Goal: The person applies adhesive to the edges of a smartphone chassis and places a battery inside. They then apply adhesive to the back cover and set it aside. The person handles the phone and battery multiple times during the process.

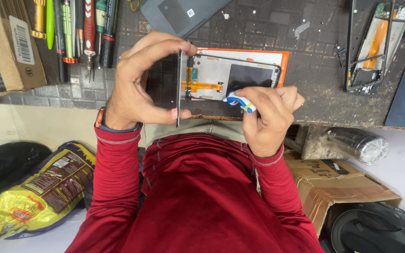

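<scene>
My left hand [137,86] holds a thin flat phone panel [180,89] on edge, pinched between thumb and forefinger at its two ends. My right hand [266,115] grips a small white and blue glue tube [240,102], its tip pointing left toward the panel. Just beyond both hands an opened phone frame [233,75] lies on an orange mat [277,58], showing a dark battery area and an orange flex cable.
Screwdrivers and pens [78,33] lie at the back left beside a cardboard box [3,47]. Another phone frame [371,47] lies at the right. A cardboard box [338,187], a wrapped roll [357,143] and a yellow bag [38,192] lie below the bench edge.
</scene>
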The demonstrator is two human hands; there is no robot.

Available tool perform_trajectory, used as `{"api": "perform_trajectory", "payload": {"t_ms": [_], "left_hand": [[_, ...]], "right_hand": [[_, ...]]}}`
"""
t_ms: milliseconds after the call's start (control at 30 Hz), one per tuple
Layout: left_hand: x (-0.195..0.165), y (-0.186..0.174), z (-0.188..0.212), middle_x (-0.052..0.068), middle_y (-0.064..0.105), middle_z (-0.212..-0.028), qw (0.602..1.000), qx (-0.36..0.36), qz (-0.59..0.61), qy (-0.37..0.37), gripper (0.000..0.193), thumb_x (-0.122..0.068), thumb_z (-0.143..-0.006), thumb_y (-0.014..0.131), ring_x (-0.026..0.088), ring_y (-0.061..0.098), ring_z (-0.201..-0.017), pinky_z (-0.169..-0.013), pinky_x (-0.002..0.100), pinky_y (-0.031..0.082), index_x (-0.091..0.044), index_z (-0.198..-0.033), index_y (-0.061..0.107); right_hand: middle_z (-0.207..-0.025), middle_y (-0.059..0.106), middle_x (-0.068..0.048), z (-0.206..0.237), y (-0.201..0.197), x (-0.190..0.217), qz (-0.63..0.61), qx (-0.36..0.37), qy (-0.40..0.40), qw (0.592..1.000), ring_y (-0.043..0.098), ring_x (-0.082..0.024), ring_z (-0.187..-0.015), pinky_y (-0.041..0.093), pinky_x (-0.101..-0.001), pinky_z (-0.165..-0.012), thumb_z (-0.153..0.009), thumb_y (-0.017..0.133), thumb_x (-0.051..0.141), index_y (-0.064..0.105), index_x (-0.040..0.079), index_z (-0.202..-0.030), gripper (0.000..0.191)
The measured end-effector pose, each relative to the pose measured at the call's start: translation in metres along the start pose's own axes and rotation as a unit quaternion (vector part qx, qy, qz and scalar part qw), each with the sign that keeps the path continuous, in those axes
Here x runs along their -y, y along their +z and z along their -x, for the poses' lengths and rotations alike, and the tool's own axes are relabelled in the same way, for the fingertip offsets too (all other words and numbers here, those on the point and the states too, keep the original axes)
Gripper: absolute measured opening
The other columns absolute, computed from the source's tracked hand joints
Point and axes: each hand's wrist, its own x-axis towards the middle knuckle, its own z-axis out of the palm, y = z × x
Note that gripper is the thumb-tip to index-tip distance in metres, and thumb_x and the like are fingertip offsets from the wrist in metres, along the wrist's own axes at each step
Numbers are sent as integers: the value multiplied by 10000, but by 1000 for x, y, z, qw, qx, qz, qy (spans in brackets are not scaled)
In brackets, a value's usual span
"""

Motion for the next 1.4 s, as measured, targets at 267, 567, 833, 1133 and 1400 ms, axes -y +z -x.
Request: {"api": "perform_trajectory", "payload": {"t_ms": [267, 567, 833, 1133, 1400], "left_hand": [[0, 0, 1, 137, 635, -1295, 1000, 1, -2, -2, 786, -245, -739, 958, 247, 667, -1234, -1120, 345, 542, -22, -1390, 579], [1, -1, 1, 140, 633, -1302, 1000, 2, 8, 5, 791, -235, -747, 952, 247, 660, -1242, -1120, 343, 541, -32, -1406, 566], [2, 0, 1, 142, 640, -1294, 1000, 0, 6, 3, 814, -228, -733, 959, 248, 655, -1241, -1125, 343, 535, -30, -1422, 573], [1, -1, 0, 146, 641, -1288, 1000, 3, 2, 5, 828, -212, -724, 964, 246, 648, -1249, -1130, 341, 528, -24, -1428, 573], [2, 0, 1, 142, 634, -1285, 1000, 2, 8, 4, 835, -212, -720, 972, 244, 653, -1249, -1139, 340, 531, -26, -1429, 571]], "right_hand": [[-1010, 725, 16, 2, -2, -1, -6, -7, 5, 1000, 491, -215, -943, 300, -361, -946, -854, 675, 20, 753, 153, -1041, 242], [-1011, 728, 18, 6, -2, -6, -2, -18, 10, 1000, 515, -208, -953, 306, -344, -922, -846, 675, 14, 756, 160, -1035, 252], [-1009, 723, 16, 8, -5, -9, 6, -24, 19, 1000, 513, -215, -963, 312, -345, -928, -837, 676, 18, 756, 158, -1039, 258], [-1010, 714, 8, 11, -7, -10, 19, -26, 25, 999, 515, -220, -987, 311, -352, -927, -850, 670, -13, 762, 156, -1041, 272], [-1007, 716, 7, 13, -10, -15, 18, -30, 29, 999, 512, -207, -958, 314, -350, -933, -854, 672, -23, 762, 148, -1040, 268]]}}
